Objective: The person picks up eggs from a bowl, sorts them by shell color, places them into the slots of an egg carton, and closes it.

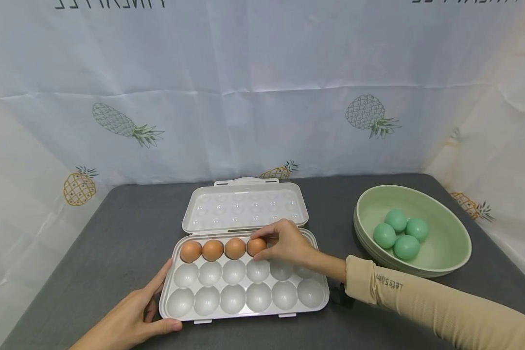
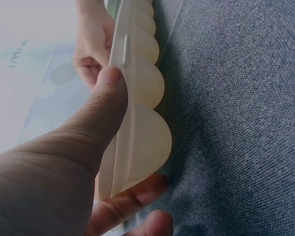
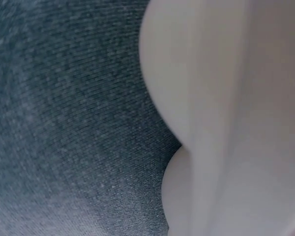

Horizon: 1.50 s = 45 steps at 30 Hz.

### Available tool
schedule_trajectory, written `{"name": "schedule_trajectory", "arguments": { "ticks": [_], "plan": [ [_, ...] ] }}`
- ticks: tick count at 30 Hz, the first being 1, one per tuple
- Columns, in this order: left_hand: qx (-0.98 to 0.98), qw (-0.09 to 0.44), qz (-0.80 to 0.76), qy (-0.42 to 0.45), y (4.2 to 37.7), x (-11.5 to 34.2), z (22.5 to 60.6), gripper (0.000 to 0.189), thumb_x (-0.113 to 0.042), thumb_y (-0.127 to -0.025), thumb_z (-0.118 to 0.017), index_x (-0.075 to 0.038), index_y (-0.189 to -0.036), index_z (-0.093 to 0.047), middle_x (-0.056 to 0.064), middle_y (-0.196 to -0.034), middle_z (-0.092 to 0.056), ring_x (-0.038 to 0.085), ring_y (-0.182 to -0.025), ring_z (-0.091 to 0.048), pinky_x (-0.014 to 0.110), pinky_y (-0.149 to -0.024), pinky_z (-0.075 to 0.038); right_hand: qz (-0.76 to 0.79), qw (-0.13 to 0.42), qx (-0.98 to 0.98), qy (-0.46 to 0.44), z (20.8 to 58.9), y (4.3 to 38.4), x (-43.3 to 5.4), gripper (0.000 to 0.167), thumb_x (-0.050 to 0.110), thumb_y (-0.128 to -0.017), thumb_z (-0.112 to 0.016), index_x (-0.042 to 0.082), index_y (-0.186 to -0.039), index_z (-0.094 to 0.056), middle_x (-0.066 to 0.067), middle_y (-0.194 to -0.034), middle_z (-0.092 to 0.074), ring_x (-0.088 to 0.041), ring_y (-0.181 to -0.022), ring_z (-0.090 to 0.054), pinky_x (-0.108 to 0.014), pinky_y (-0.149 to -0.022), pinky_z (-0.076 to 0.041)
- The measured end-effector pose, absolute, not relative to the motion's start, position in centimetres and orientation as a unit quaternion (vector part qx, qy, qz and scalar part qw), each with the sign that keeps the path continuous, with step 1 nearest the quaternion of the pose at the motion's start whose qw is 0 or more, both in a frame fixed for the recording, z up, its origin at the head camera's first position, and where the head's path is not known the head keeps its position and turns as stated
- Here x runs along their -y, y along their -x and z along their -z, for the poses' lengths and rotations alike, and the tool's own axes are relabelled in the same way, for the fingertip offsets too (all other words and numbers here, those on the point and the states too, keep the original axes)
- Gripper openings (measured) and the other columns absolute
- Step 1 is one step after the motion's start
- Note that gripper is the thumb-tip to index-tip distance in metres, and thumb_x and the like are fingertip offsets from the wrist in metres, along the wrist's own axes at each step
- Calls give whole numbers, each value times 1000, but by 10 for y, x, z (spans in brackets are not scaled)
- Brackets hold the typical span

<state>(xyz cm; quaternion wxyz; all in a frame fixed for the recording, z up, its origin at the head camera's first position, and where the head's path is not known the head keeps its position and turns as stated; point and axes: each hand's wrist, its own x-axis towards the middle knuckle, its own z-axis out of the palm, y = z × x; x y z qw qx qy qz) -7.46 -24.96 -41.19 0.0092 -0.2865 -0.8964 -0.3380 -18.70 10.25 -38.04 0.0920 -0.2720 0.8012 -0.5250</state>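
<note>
A white plastic egg carton (image 1: 245,311) lies open on the dark table, its hinged lid (image 1: 245,206) folded back. Several brown eggs (image 1: 213,250) sit side by side in its back row, from the left end. My right hand (image 1: 284,243) pinches the rightmost brown egg (image 1: 256,246) between thumb and fingers at its well. At the carton's left end, my left hand (image 1: 135,311) grips the corner, thumb along the front rim and fingers at the side. The left wrist view shows that thumb (image 2: 105,98) against the rim. In the right wrist view only the carton's rounded wells (image 3: 172,73) appear.
A pale green bowl (image 1: 450,253) stands on the right, several green balls (image 1: 407,248) inside it. Behind the dark grey table (image 1: 127,228) hangs a white curtain (image 1: 245,131) with pineapple prints.
</note>
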Motion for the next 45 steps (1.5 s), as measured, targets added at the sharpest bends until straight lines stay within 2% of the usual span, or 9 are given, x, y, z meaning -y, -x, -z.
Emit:
{"name": "schedule_trajectory", "arguments": {
  "ticks": [15,24,31,35,42,45],
  "plan": [
    [897,7,338,285,75,250,413,114,-26,-78,-89,-1,-162,-16,-27,-62,-38,-15,-53,-34,8,-47,-31,543,114,-790,261,380,185,-103,40,-1,-76,-86,-8,-113,-74,-22,-114,-75,-31,-111,-72,-27,-96,-58],
    [893,25,339,296,75,250,414,114,-26,-77,-90,-1,-162,-19,-27,-63,-38,-16,-54,-34,6,-48,-31,569,127,-782,222,376,183,-106,42,8,-80,-85,-2,-120,-74,-19,-121,-74,-27,-114,-71,-27,-98,-57],
    [893,31,334,300,75,251,415,115,-28,-76,-90,-1,-162,-19,-28,-63,-38,-16,-55,-35,6,-49,-31,582,112,-777,211,359,188,-116,44,14,-84,-83,0,-125,-72,-19,-130,-70,-33,-125,-66,-38,-106,-54],
    [891,32,335,305,75,251,416,114,-27,-77,-90,-1,-162,-19,-27,-63,-39,-16,-55,-35,6,-49,-31,597,92,-768,212,346,193,-127,41,12,-84,-83,3,-123,-73,-18,-130,-70,-34,-127,-64,-41,-106,-54],
    [889,29,339,307,76,251,416,114,-25,-77,-90,0,-162,-18,-27,-63,-39,-16,-55,-35,5,-49,-31,599,56,-774,196,324,190,-164,41,8,-85,-82,1,-124,-72,-18,-131,-69,-31,-123,-68,-34,-99,-58],
    [889,31,338,307,76,251,415,114,-26,-77,-90,0,-162,-18,-27,-63,-39,-16,-55,-35,5,-49,-31,588,44,-788,178,321,187,-186,43,11,-86,-82,2,-126,-71,-9,-128,-72,-24,-118,-71,-29,-94,-59]
  ]
}}
